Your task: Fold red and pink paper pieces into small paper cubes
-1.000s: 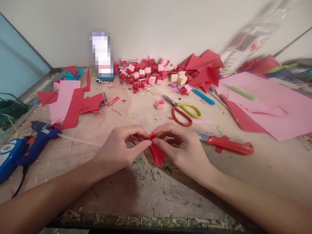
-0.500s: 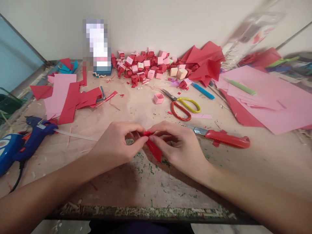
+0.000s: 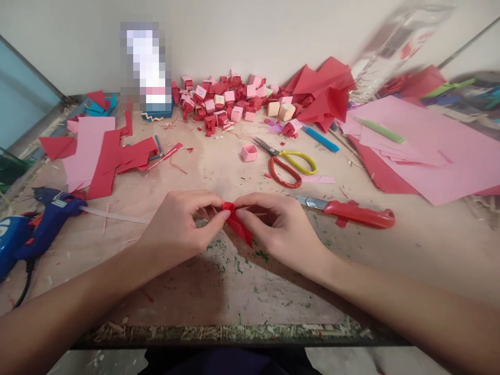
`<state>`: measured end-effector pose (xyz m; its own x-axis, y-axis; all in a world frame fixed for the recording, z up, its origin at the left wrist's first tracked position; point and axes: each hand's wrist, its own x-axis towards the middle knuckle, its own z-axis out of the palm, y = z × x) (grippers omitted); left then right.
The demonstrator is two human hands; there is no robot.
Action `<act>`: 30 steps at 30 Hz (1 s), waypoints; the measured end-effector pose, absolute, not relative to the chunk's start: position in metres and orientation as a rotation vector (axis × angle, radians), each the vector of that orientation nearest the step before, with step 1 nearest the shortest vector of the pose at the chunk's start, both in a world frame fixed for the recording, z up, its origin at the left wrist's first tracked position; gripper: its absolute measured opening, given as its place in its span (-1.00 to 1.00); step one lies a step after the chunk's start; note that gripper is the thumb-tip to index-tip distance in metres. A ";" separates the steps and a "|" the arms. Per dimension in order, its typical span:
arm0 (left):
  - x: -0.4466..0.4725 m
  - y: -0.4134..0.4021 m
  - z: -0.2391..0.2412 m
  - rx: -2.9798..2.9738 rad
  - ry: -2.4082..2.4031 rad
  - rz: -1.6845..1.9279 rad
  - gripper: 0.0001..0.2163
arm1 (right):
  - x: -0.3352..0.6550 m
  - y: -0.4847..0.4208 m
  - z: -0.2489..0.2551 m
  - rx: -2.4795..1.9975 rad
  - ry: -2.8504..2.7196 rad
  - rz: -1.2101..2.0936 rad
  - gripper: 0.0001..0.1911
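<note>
My left hand (image 3: 182,226) and my right hand (image 3: 279,226) meet over the middle of the wooden table (image 3: 242,291). Both pinch one small folded piece of red paper (image 3: 239,226) between thumb and fingers. The paper's lower part hangs down between the two hands, and its top is hidden under my fingertips. A single pink paper cube (image 3: 249,152) sits just beyond my hands.
A red utility knife (image 3: 351,213) lies right of my right hand; red-and-yellow scissors (image 3: 287,166) lie behind it. A blue glue gun (image 3: 42,224) is at the left. A heap of paper cubes (image 3: 226,104) lines the wall. Pink sheets (image 3: 425,156) cover the right; red and pink strips (image 3: 101,156) the left.
The visible red paper between my fingers has grown smaller as the hands work it. The camera has tilted, so everything sits a little higher in view.
</note>
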<state>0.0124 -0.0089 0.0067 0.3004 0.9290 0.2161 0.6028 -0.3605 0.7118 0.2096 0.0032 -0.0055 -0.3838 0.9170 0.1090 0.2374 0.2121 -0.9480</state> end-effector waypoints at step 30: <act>0.010 0.002 0.003 1.726 1.251 0.830 -0.91 | 0.211 0.007 -0.008 -1.080 -1.718 1.178 -0.89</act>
